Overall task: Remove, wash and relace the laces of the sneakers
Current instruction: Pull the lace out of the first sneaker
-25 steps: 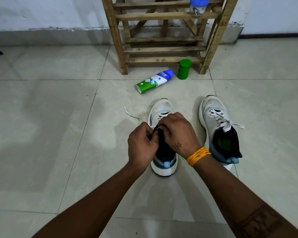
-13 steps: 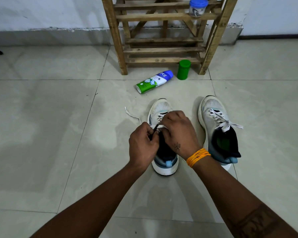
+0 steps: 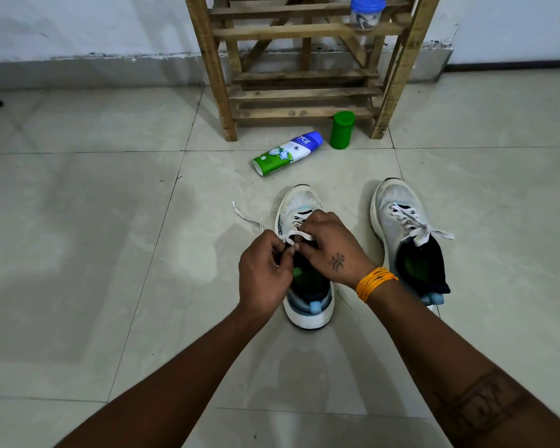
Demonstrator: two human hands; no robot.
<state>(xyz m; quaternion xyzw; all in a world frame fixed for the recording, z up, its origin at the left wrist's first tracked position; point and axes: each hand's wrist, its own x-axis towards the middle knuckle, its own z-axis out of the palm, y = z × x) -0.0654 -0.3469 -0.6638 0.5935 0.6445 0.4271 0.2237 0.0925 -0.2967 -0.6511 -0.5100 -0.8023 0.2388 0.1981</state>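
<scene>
White lace point(image 3: 299, 235) pinched between left hand point(image 3: 264, 273) and right hand point(image 3: 332, 250), both grips over the left sneaker's point(image 3: 304, 205) tongue

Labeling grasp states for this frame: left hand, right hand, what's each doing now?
Left hand: fingers pinching the white lace of the left sneaker.
Right hand: fingers curled on the same lace.

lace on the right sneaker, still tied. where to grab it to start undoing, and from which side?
Pinch the loose lace end that sticks out past the right sneaker's outer edge, coming in from the right. It lies flat and free of the upper, so fingers can close on it without digging under the crossings; pulling outward should likely loosen the knot. Both hands are now on the left sneaker's lace.
</scene>
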